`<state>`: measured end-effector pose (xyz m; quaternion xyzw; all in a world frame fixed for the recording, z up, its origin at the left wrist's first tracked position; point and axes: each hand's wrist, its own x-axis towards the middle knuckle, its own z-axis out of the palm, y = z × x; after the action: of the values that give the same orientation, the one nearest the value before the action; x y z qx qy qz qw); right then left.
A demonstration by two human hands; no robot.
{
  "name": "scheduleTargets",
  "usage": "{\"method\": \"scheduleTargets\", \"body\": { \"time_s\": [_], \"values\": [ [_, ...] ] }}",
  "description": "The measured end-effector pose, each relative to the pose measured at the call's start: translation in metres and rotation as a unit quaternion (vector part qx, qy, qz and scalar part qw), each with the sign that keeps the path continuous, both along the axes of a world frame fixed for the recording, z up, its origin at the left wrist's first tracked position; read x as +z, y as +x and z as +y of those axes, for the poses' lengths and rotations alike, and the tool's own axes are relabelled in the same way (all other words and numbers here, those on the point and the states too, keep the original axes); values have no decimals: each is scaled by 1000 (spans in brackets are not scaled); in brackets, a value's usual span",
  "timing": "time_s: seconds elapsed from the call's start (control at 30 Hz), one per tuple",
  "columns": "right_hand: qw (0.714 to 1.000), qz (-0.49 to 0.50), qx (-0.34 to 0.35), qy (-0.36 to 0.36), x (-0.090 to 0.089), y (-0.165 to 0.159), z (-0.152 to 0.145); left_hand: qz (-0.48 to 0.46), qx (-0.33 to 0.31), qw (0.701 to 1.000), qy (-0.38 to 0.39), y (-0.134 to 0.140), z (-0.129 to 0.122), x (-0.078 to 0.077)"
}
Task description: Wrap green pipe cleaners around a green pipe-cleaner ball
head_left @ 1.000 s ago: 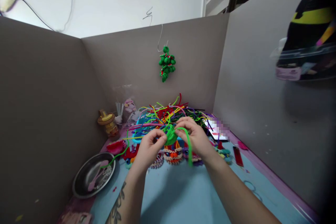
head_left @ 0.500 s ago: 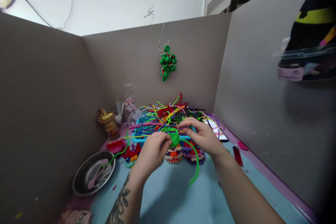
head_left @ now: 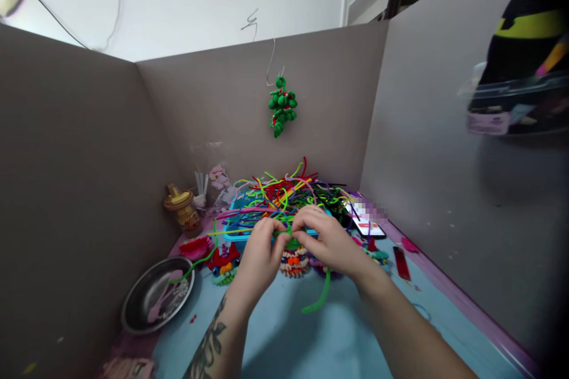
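Between my hands is a bright green pipe cleaner piece (head_left: 293, 243), partly hidden by my fingers. My left hand (head_left: 265, 249) pinches its left side. With thumb and index finger, my right hand (head_left: 322, 237) pinches it at the upper right, close to the left fingertips. A loose green pipe cleaner tail (head_left: 325, 296) curves down below my right hand. Right behind my hands stands a blue basket (head_left: 235, 236) heaped with pipe cleaners (head_left: 284, 189) in many colours. Finished-looking pipe cleaner figures (head_left: 294, 263) sit on the table just beyond my hands.
A metal bowl (head_left: 128, 314) with a pink spoon and small white bits is at left. Behind it stands a brown-lidded cup (head_left: 181, 210). A lit phone (head_left: 367, 219) and a red object (head_left: 402, 263) lie at right. Grey panels (head_left: 213, 106) enclose the table; a green ornament (head_left: 283, 106) hangs ahead.
My right hand has moved left and down, bringing its fingertips against the green piece beside my left fingers. The green tail has swung lower and further left.
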<state>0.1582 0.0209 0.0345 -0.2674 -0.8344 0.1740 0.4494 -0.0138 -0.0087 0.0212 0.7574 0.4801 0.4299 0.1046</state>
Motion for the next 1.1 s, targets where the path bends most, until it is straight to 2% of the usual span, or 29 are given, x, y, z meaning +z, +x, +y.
{"method": "scheduleTargets", "body": {
  "time_s": [0.27,0.47,0.7,0.97,1.1],
  "values": [
    [1000,10,-2,20,-1,0,0,-33,-13,999,19,2,-1,3],
    [998,2,-9,62,-10,-1,8,-43,11,999,12,4,3,-1],
    [994,-23,-37,98,-14,-1,10,-18,34,998,52,6,2,-4],
    [993,-12,-61,102,-10,-5,4,-56,10,998,-16,4,1,1],
    [993,1,-64,99,-10,-6,3,-90,-7,995,-46,5,2,-1]
  ]
}}
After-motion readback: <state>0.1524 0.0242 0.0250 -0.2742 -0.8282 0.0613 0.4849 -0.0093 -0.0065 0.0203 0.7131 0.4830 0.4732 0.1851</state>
